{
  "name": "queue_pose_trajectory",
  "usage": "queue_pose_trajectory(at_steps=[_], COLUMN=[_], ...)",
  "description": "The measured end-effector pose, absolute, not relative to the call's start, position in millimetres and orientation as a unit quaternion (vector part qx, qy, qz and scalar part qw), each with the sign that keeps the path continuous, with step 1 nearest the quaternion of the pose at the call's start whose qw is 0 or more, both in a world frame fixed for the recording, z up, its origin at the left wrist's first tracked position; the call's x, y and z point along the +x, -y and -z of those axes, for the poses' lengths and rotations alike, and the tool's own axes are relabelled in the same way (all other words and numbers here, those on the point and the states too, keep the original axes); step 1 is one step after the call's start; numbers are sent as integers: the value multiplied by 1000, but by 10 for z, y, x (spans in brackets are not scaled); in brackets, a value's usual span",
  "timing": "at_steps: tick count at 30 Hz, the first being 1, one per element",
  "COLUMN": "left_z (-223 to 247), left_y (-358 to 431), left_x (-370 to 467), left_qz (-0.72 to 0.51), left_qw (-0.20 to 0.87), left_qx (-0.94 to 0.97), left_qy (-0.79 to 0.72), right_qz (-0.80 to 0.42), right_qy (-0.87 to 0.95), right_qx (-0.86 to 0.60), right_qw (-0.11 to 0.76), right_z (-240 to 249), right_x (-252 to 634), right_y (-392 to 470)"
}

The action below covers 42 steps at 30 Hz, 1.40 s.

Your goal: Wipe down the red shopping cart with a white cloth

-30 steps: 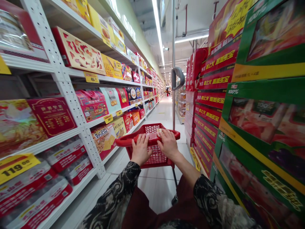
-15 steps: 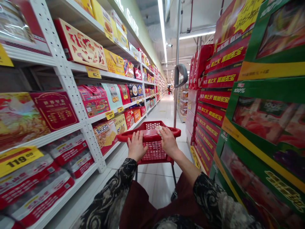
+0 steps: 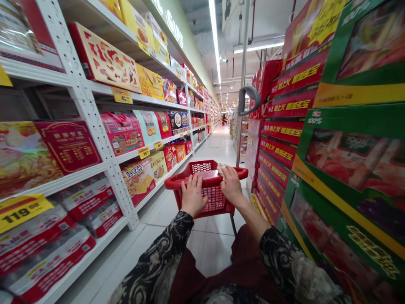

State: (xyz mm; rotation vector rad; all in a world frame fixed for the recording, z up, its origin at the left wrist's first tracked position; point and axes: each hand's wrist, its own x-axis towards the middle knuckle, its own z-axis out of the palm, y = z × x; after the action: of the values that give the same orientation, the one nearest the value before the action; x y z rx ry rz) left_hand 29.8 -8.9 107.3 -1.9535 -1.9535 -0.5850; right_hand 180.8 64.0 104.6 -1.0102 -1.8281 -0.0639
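Observation:
A red shopping cart (image 3: 215, 207) with a mesh basket stands in front of me, a grey-handled metal pole (image 3: 243, 84) rising above its right side. On the left part of the red handlebar (image 3: 177, 182) rests my left hand (image 3: 193, 196), palm down, fingers apart and nothing held. My right hand (image 3: 232, 183) is closed round a small crumpled whitish cloth (image 3: 222, 169) against the bar's right part. Its fingertips are partly hidden behind the cloth.
White shelves (image 3: 91, 109) of boxed goods line the left side. Stacked red cartons (image 3: 294, 101) and green boxes (image 3: 351, 156) rise close on the right. A tiled aisle (image 3: 215, 147) runs ahead, with a distant person (image 3: 223, 120) at its far end.
The cart, its pole and both hands have shifted to the right in view, and the cart has turned slightly. The cloth remains in my right hand.

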Motion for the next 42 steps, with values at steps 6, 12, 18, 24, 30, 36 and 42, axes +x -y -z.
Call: queue_pose_trajectory(at_steps=[6, 12, 18, 24, 30, 36, 42], left_z=[-1084, -1107, -1037, -1066, -1202, -1228, -1239], left_y=[90, 176, 181, 152, 65, -65, -48], left_x=[310, 159, 89, 20, 157, 223, -67], left_qz=[199, 192, 239, 331, 274, 267, 255], left_qw=[179, 171, 149, 175, 179, 201, 230], left_qx=[-706, -715, -705, -687, -786, -711, -679], left_qy=[656, 650, 652, 622, 525, 619, 649], right_qz=[18, -2, -15, -33, -72, -83, -9], right_qy=[810, 749, 765, 834, 853, 839, 832], right_qx=[-342, -408, -395, -370, -362, -415, -440], right_qw=[476, 522, 509, 407, 369, 342, 338], right_z=[-1038, -1118, -1141, -1207, -1311, -1300, -1198], right_x=[1480, 1699, 1501, 1178, 1247, 1497, 1619], right_y=[-458, -722, -662, -450, -418, -465, -497])
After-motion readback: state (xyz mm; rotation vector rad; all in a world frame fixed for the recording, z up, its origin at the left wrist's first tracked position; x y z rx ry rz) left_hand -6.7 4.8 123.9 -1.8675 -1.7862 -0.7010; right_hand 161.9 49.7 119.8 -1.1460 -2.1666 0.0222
